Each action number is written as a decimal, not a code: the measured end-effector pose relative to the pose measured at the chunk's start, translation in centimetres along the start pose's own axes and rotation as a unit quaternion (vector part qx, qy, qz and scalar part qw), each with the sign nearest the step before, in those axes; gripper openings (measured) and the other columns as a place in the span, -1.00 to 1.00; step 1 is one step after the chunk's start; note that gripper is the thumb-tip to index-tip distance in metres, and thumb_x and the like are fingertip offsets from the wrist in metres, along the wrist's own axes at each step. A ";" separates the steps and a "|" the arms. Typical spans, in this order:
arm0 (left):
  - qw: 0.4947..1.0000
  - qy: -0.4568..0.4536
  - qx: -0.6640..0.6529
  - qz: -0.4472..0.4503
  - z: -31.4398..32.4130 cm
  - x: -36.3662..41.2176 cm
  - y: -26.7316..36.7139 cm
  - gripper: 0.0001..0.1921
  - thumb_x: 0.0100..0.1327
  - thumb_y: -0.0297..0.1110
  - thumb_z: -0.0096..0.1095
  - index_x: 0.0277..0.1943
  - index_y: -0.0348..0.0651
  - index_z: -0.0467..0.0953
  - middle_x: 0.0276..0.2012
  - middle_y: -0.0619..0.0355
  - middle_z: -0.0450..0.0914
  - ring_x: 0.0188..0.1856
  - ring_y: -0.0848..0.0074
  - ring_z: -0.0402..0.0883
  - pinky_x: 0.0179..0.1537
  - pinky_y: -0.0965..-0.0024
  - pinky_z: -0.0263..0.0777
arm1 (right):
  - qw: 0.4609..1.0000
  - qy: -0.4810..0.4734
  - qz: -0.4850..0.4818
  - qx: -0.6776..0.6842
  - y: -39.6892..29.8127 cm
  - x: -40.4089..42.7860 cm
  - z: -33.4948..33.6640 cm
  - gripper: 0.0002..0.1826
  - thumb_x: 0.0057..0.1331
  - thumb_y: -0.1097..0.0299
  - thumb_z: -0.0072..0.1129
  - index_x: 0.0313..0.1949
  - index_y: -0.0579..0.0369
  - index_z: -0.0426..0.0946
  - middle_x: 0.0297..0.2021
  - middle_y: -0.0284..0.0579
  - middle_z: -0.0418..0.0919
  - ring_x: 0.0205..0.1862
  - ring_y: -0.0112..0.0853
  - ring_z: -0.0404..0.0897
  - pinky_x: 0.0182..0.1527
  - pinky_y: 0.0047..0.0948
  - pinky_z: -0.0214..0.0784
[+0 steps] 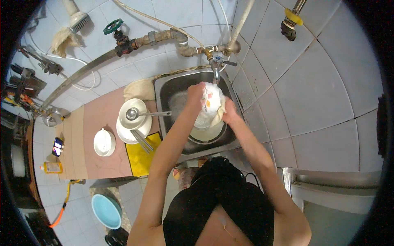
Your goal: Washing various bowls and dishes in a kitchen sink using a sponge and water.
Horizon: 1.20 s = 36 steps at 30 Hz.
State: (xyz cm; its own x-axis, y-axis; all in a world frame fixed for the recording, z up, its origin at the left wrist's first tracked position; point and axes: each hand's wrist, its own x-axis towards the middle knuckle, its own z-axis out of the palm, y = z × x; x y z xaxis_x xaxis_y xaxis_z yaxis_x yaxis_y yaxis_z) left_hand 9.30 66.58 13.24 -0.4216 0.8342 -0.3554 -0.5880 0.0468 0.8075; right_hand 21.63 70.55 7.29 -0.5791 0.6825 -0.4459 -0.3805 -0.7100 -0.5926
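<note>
Under the sink faucet (217, 66), my left hand (196, 92) grips the edge of a white bowl (211, 100) printed with orange and pink shapes. My right hand (230, 111) presses a pale cloth (219, 114) to the bowl's other side. The bowl is tilted, and both hands are over the steel sink (175, 89). Below them in the basin is a round vessel (207, 135) with cloudy liquid; part of it is hidden by the bowl and cloth. What the fingers do behind the bowl is partly hidden.
Left of the sink, a ladle (133, 113) rests in stacked white dishes (123, 130), beside metal chopsticks (142, 141), a yellow cloth (138, 160) and a white cup (104, 143). A folded towel (140, 89) lies behind. A blue basin (106, 211) stands lower left.
</note>
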 end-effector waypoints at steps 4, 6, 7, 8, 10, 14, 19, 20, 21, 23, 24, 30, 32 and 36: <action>0.990 0.049 -0.130 -0.013 0.0 2.4 -1.3 -0.84 0.14 -0.45 -0.04 -0.36 -0.43 0.36 -0.45 -0.01 0.45 -0.42 0.30 0.51 -0.39 0.23 0.43 | 0.987 0.095 -0.112 -0.063 2.7 -1.0 0.4 -0.60 0.26 0.21 -0.42 -0.17 0.23 0.34 -0.20 -0.08 0.43 -0.22 -0.32 0.44 -0.18 -0.39 0.28; 0.989 0.054 -0.134 -0.012 0.2 2.8 -2.0 -0.82 0.14 -0.45 -0.06 -0.34 -0.46 0.35 -0.43 -0.02 0.45 -0.41 0.29 0.51 -0.40 0.23 0.43 | 0.926 0.191 -0.231 -0.230 4.0 -1.6 0.3 -0.64 0.25 0.24 -0.37 -0.28 0.30 0.34 -0.28 0.01 0.43 -0.30 -0.25 0.42 -0.29 -0.36 0.23; 0.988 0.059 -0.139 -0.008 0.2 2.8 -2.2 -0.80 0.15 -0.44 -0.07 -0.32 -0.48 0.34 -0.41 -0.02 0.46 -0.40 0.27 0.50 -0.40 0.23 0.43 | 0.926 0.191 -0.230 -0.231 4.1 -2.4 0.5 -0.64 0.25 0.24 -0.37 -0.28 0.30 0.34 -0.28 0.01 0.43 -0.30 -0.25 0.42 -0.29 -0.36 0.23; 0.988 0.060 -0.139 -0.008 0.2 2.9 -2.4 -0.80 0.15 -0.44 -0.07 -0.32 -0.48 0.34 -0.41 -0.02 0.46 -0.40 0.27 0.50 -0.40 0.23 0.43 | 0.876 0.174 -0.293 -0.341 4.1 -3.0 0.7 -0.67 0.25 0.26 -0.34 -0.35 0.31 0.32 -0.35 0.05 0.41 -0.32 -0.19 0.40 -0.29 -0.31 0.20; 0.998 0.034 -0.052 -0.004 0.5 2.9 -2.9 -0.79 0.16 -0.43 -0.11 -0.32 -0.48 0.37 -0.40 0.00 0.47 -0.37 0.29 0.50 -0.35 0.26 0.41 | 0.763 0.156 -0.400 -0.482 4.3 -3.3 0.9 -0.72 0.24 0.32 -0.27 -0.50 0.31 0.22 -0.49 0.15 0.30 -0.39 -0.04 0.32 -0.31 -0.21 0.13; 0.954 0.045 0.258 0.144 0.6 1.8 -4.0 -0.78 0.12 -0.44 -0.13 -0.33 -0.44 0.41 -0.40 -0.03 0.50 -0.39 0.29 0.50 -0.33 0.28 0.34 | 0.715 0.129 -0.411 -0.551 3.0 -3.2 1.5 -0.72 0.25 0.29 -0.30 -0.38 0.30 0.25 -0.41 0.12 0.31 -0.33 -0.11 0.32 -0.25 -0.34 0.15; 0.860 0.100 0.428 0.261 0.7 0.7 -4.6 -0.76 0.00 -0.37 -0.13 -0.39 -0.35 0.47 -0.46 -0.16 0.49 -0.42 0.12 0.46 -0.35 0.27 0.27 | 0.700 0.069 -0.465 -0.538 0.5 -1.3 2.2 -0.82 0.19 0.41 -0.21 -0.49 0.28 0.24 -0.45 0.10 0.28 -0.36 -0.01 0.29 -0.29 -0.21 0.13; 0.859 0.101 0.427 0.262 0.4 0.7 -4.5 -0.76 0.00 -0.37 -0.13 -0.39 -0.35 0.47 -0.46 -0.16 0.49 -0.42 0.12 0.46 -0.35 0.27 0.27 | 0.743 0.052 -0.405 -0.530 0.2 -1.2 2.3 -0.80 0.18 0.37 -0.22 -0.44 0.28 0.29 -0.40 0.14 0.34 -0.33 0.01 0.32 -0.26 -0.22 0.16; 0.864 0.092 0.439 0.230 0.2 0.7 -4.2 -0.75 0.00 -0.34 -0.10 -0.40 -0.33 0.48 -0.48 -0.15 0.49 -0.40 0.11 0.47 -0.33 0.27 0.28 | 0.743 0.053 -0.406 -0.530 -0.2 -1.0 2.2 -0.80 0.18 0.37 -0.22 -0.44 0.28 0.29 -0.40 0.14 0.34 -0.33 0.01 0.32 -0.26 -0.22 0.16; 0.867 0.083 0.450 0.199 -0.1 0.5 -3.8 -0.75 0.00 -0.30 -0.08 -0.41 -0.31 0.49 -0.49 -0.15 0.49 -0.39 0.10 0.47 -0.31 0.27 0.30 | 0.802 0.080 -0.287 -0.517 -1.0 -0.4 2.3 -0.70 0.18 0.26 -0.26 -0.36 0.27 0.33 -0.36 0.20 0.38 -0.30 0.04 0.36 -0.25 -0.29 0.20; 0.850 0.069 0.468 0.233 0.1 -0.2 -3.4 -0.75 -0.01 -0.28 -0.03 -0.41 -0.30 0.49 -0.49 -0.14 0.49 -0.39 0.12 0.48 -0.31 0.28 0.31 | 0.803 0.079 -0.287 -0.517 -1.3 -0.3 2.4 -0.70 0.18 0.26 -0.26 -0.36 0.27 0.33 -0.36 0.20 0.38 -0.30 0.04 0.36 -0.25 -0.29 0.20; 0.811 0.000 0.498 0.307 -0.1 -1.6 -1.6 -0.76 -0.09 -0.23 0.15 -0.42 -0.24 0.50 -0.49 -0.08 0.50 -0.42 0.18 0.49 -0.37 0.29 0.32 | 0.976 0.038 -0.013 -0.215 -2.7 1.0 1.4 -0.54 0.23 0.00 -0.36 -0.17 0.10 0.35 -0.24 -0.15 0.45 -0.23 -0.33 0.44 -0.18 -0.37 0.27; 0.817 -0.005 0.489 0.306 -0.3 -1.8 -1.5 -0.76 -0.10 -0.23 0.18 -0.40 -0.22 0.49 -0.49 -0.06 0.51 -0.42 0.20 0.50 -0.38 0.30 0.32 | 0.995 -0.042 0.063 -0.072 -2.4 0.2 1.8 -0.50 0.23 -0.10 -0.39 -0.10 0.00 0.31 -0.19 -0.18 0.42 -0.16 -0.32 0.41 -0.10 -0.29 0.25; 0.786 -0.021 0.514 0.343 0.2 -3.0 -1.4 -0.73 -0.08 -0.22 0.16 -0.32 -0.17 0.48 -0.50 -0.06 0.51 -0.40 0.18 0.50 -0.39 0.27 0.33 | 0.993 -0.060 0.102 0.007 -2.6 -0.9 2.4 -0.42 0.18 -0.18 -0.33 -0.09 0.06 0.30 -0.17 -0.11 0.40 -0.12 -0.26 0.39 -0.05 -0.26 0.22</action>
State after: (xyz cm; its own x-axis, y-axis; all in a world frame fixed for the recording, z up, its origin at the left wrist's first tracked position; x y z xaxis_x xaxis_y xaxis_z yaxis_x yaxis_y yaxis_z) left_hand 11.55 64.18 13.24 -0.3596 0.8737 0.3276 0.6454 -0.0207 0.7636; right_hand 21.44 71.33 10.84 -0.7271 0.4985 -0.4720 -0.2557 -0.8348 -0.4876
